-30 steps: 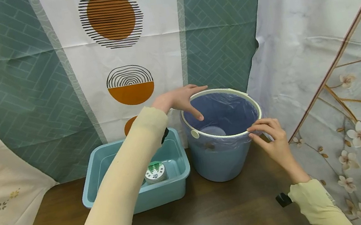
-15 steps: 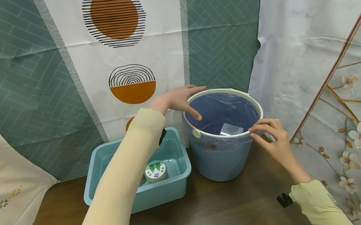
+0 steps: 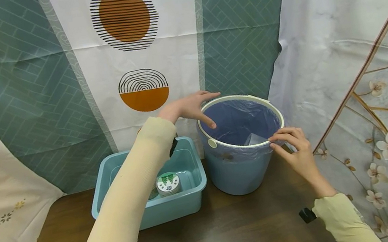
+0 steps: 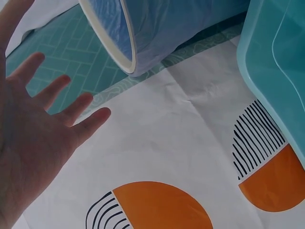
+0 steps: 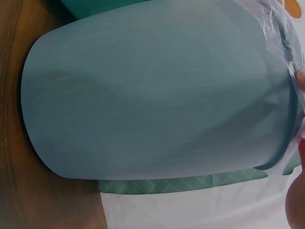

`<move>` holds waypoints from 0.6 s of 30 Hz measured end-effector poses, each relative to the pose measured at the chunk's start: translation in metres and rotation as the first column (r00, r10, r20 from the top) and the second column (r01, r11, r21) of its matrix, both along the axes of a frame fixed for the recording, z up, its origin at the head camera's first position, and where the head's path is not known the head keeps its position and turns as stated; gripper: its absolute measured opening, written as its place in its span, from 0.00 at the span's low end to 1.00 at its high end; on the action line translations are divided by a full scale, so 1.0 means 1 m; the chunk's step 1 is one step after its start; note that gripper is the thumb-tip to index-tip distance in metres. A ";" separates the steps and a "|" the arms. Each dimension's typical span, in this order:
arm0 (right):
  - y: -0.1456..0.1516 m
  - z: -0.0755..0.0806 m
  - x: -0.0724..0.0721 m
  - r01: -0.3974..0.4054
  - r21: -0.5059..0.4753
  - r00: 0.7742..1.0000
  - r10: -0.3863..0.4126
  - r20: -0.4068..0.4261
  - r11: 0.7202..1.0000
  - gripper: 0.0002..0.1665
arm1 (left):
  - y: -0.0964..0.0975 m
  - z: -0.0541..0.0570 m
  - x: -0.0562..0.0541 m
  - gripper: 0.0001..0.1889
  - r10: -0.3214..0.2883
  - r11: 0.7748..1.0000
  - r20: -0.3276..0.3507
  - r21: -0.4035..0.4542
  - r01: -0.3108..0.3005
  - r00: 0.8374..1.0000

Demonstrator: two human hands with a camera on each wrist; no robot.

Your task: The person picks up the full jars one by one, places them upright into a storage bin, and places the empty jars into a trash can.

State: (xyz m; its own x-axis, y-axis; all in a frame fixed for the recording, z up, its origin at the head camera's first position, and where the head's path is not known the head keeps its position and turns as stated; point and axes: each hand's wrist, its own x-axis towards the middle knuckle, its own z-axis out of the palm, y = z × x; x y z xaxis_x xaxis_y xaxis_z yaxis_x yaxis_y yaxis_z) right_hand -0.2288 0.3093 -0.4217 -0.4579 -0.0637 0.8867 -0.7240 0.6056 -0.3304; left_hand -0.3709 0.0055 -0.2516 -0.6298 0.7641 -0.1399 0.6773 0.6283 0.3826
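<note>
A blue trash can (image 3: 240, 177) with a white rim (image 3: 276, 111) stands at the center right, lined with a thin plastic bag (image 3: 249, 153) folded over the rim. Low inside it, partly hidden by the front rim, lies a pale, translucent piece (image 3: 255, 139). My left hand (image 3: 192, 107) hangs at the can's left rim, fingers spread; the left wrist view shows its palm holding nothing. At the right front rim, my right hand (image 3: 296, 151) pinches the lined edge between fingers and thumb. Only its fingertips and thumb (image 5: 295, 202) show in the right wrist view.
A teal plastic basin (image 3: 174, 209) stands left of the can, partly covered by my left forearm. In it sits a white and green round-topped container (image 3: 168, 184). Patterned curtains (image 3: 245, 35) hang behind. Everything stands on a dark wooden table (image 3: 228, 235).
The translucent piece has appeared inside the trash can and then settled lower behind the front rim. Both hands keep their places, while the head view has shifted slightly.
</note>
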 end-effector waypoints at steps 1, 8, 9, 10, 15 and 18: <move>0.000 0.000 0.000 0.001 -0.001 1.000 -0.001 -0.002 1.000 0.15 | 0.000 0.000 0.001 0.57 0.000 1.000 -0.005 0.002 0.000 1.000; -0.004 0.001 -0.003 -0.010 -0.005 1.000 0.010 -0.005 1.000 0.19 | -0.014 -0.008 0.006 0.50 -0.012 1.000 -0.084 0.006 0.012 0.996; -0.004 0.002 -0.003 -0.010 -0.002 1.000 0.010 -0.001 1.000 0.19 | -0.018 -0.009 0.007 0.49 -0.012 1.000 -0.092 0.010 0.013 0.996; -0.004 0.003 -0.003 -0.006 0.002 1.000 0.006 0.003 1.000 0.20 | -0.021 -0.010 0.009 0.47 -0.011 1.000 -0.101 0.017 0.013 0.995; -0.004 0.009 0.000 0.016 0.020 1.000 -0.017 0.023 1.000 0.19 | -0.037 -0.015 0.016 0.41 -0.001 0.996 -0.112 0.094 0.012 0.994; -0.006 0.013 0.004 0.026 0.018 0.999 -0.026 0.024 0.999 0.17 | -0.046 -0.020 0.025 0.38 -0.002 0.990 -0.136 0.142 0.022 0.991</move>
